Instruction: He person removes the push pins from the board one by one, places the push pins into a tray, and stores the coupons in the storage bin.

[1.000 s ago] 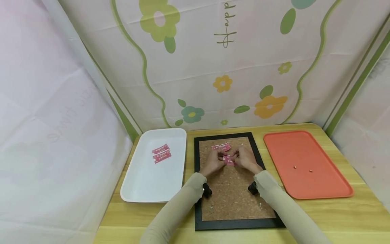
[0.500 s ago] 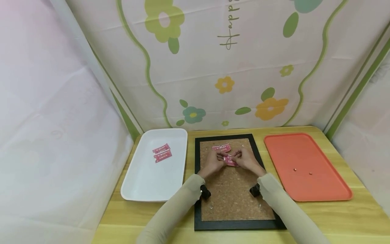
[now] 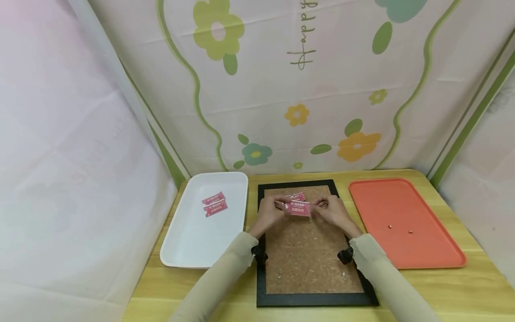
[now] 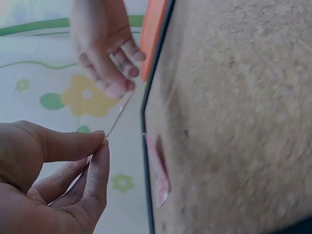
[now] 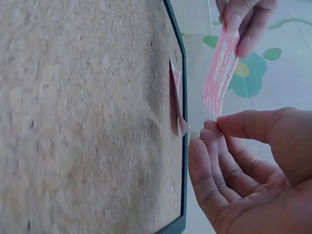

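Observation:
A pink-red paper coupon (image 3: 298,208) with white print is stretched between both hands, raised off the cork board (image 3: 314,250). My left hand (image 3: 272,213) pinches its left end between thumb and forefinger. At the other end my right hand (image 3: 331,211) pinches it at the thumb tip, as the right wrist view shows the coupon (image 5: 221,73) reaching those fingertips. Behind it, a second coupon (image 3: 297,197) lies at the upper part of the board, partly covered by the held one. In the right wrist view that second coupon (image 5: 176,92) curls up from the cork.
Left of the board, a white tray (image 3: 193,241) holds two more pink coupons (image 3: 214,204). To the right stands an orange-red tray (image 3: 402,201) with two tiny shiny pieces (image 3: 390,226). The board's black frame (image 3: 318,299) rests on a wooden table (image 3: 161,295).
Both hands have moved apart from close together on the coupon to its two ends. The coupon, formerly mostly covered by fingers, now shows its printed face between them.

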Demonstrator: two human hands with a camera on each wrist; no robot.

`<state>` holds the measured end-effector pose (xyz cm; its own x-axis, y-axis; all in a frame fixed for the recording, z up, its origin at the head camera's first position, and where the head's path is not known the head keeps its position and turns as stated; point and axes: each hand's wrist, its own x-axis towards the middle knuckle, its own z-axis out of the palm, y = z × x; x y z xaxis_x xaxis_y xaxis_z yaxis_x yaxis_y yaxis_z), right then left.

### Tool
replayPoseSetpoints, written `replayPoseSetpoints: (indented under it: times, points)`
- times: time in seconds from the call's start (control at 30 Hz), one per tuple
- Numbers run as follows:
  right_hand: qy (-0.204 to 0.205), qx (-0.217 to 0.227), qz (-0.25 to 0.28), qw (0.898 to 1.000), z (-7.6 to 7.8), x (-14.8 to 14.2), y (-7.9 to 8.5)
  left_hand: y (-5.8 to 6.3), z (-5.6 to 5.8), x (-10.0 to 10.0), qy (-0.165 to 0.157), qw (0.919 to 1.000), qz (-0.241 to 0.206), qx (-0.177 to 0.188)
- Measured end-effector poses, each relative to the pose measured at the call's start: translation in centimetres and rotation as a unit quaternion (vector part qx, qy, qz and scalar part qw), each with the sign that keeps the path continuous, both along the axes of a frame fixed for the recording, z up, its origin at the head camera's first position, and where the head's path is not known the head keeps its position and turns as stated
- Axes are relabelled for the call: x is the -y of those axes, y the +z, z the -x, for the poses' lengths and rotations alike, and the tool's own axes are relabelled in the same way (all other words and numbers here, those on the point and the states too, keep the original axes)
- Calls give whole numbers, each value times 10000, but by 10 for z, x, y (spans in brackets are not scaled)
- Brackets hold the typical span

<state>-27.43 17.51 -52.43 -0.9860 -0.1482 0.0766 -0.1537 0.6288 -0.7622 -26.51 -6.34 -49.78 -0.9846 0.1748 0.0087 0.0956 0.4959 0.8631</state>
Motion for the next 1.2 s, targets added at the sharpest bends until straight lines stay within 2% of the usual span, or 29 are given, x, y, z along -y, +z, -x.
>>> replayPoseSetpoints:
  times: [0.17,0.23,0.4,0.53,0.8,1.07,1.2]
  points:
    - [-102,0,-42,9999,-6,-10,6,14,-2,16,40,9998,-87,-201]
    - [-149,44,-29,9999,-8,-14,9,19,-3,25,14,9995,-248,-208]
    - [-218,34,-4,9998,-12,-27,13,27,-3,48,74,9989,-282,-367]
    - [-271,94,99,9995,-17,-39,12,31,0,64,281,9985,-272,-395]
    - [-249,312,442,9982,-22,-59,7,35,1,98,751,9961,-326,-332]
    - [-355,358,197,9985,-30,-75,11,32,-1,124,1195,9925,-172,-191]
    - [-451,257,41,9986,-32,-82,13,31,-4,135,1300,9913,-151,-129]
